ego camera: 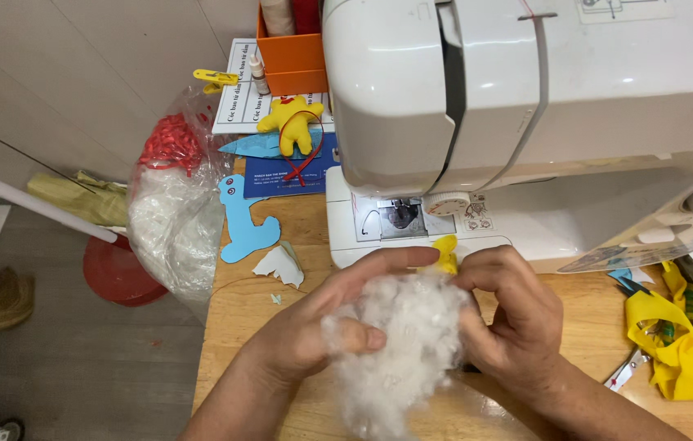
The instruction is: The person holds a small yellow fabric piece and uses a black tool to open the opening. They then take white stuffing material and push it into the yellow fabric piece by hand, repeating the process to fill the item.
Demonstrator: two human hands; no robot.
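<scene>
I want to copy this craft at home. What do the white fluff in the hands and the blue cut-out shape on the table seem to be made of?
White fluff: probably polyester fibre stuffing; wispy, matte, loose strands at its edges.
Blue cut-out shape: likely felt or craft foam; flat, matte, cleanly cut outline. Which of the two cannot be told.

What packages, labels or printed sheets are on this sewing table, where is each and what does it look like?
Clear plastic bag: off the table's left edge, holding white stuffing.
White printed sheet: back left, black lettering in rows.
Blue printed card: left of the sewing machine, rectangular, pale print.
Diagram label: on the machine's top, white.
</scene>
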